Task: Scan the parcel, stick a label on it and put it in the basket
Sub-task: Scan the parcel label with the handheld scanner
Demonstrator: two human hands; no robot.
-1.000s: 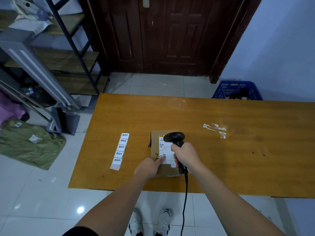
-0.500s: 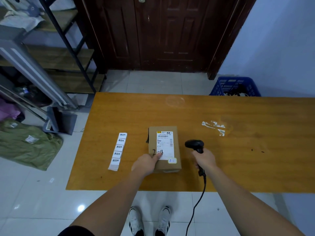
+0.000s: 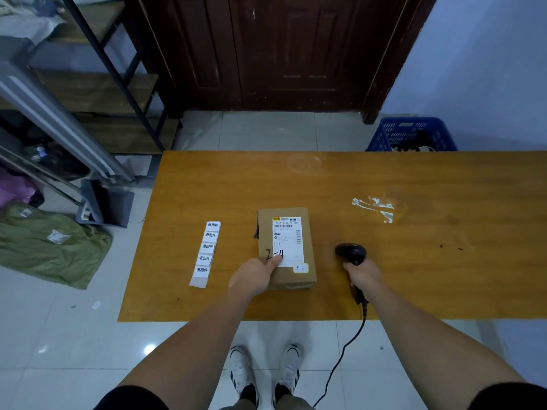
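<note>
Now left hand (image 3: 254, 278) presses boxy cardboard parcel (image 3: 285, 247); right hand (image 3: 363, 273) clenches black scanner (image 3: 350, 252).

Dark wooden door (image 3: 284, 51), pale tiled floor (image 3: 266, 131)

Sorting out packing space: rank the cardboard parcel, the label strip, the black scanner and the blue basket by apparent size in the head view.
1. Blue plastic slatted basket, though partly hidden behind the table and farther off.
2. Brown cardboard parcel.
3. White paper label strip and black handheld barcode scanner: too close to rank, the scanner being partly covered by the right hand.
</note>
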